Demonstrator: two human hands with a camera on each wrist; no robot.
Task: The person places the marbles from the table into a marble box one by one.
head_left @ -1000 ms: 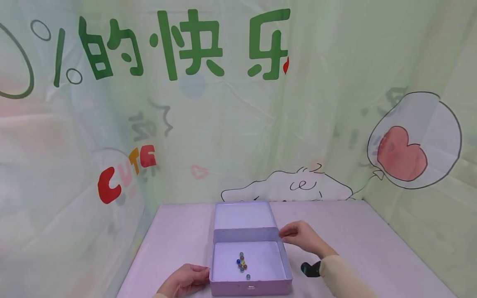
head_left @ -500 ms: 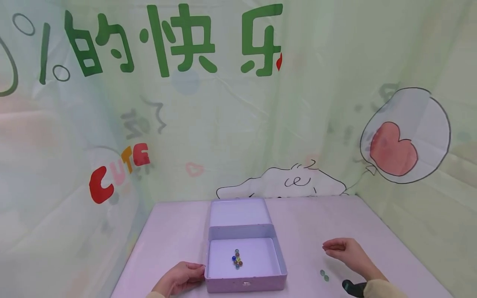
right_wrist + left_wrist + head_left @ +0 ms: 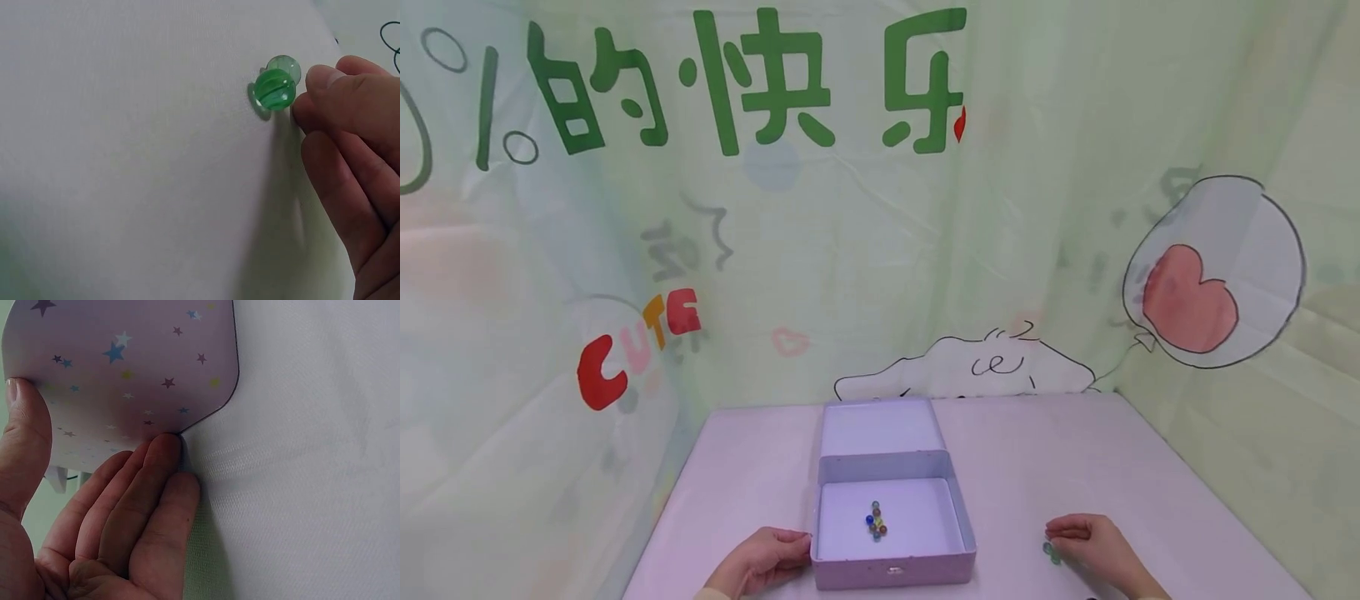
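Observation:
A lilac metal box [image 3: 895, 573] stands with its lid [image 3: 883, 427] folded back and several marbles [image 3: 877, 520] clustered on its floor. My left hand [image 3: 765, 557] rests beside its left wall, fingertips touching it. In the left wrist view, thumb and fingers of the left hand [image 3: 119, 506] lie against the star-printed outside [image 3: 150, 375]. Over to the right, my right hand [image 3: 1093, 546] is low by two loose marbles. The right wrist view has a green swirled marble [image 3: 275, 90] beside a clearer marble [image 3: 286, 65]; the right hand [image 3: 356, 137] is close, pinching neither.
A pale lilac cloth [image 3: 1015, 467] covers the table under box and marbles. Printed curtains hang behind [image 3: 880, 250] and along both sides, near the table's edges.
From the box's right wall, my right hand has moved right, then down to the two loose marbles. The marble near the front wall no longer shows there. My left hand stays at the box.

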